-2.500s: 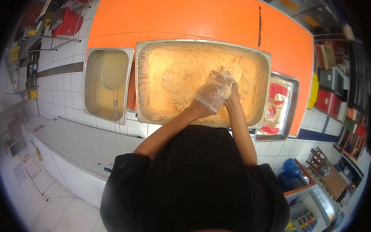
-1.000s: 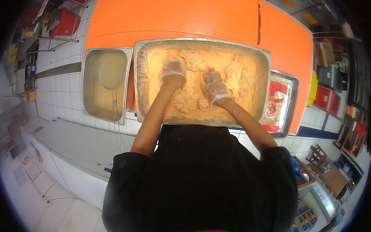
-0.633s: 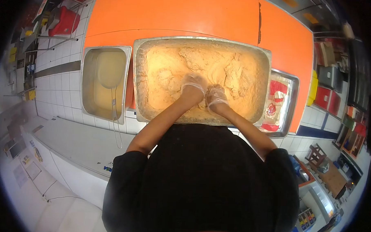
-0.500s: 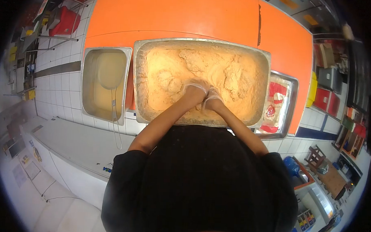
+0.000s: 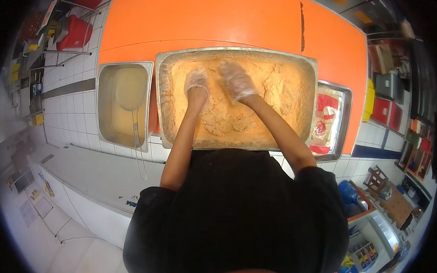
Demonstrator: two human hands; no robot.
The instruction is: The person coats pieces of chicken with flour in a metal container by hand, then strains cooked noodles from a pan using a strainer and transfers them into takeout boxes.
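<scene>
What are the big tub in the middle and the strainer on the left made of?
The big tub looks like metal, perhaps stainless steel: dull gray, thin-rimmed, dusted with powder. The strainer seems to have fine mesh, metal or plastic, I can't tell; its thin, shiny handle suggests metal wire.

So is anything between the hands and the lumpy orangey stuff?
Only thin clear gloves, worn on the left hand and the right hand. Nothing else visible stands between them and the lumpy mixture in the metal pan.
</scene>
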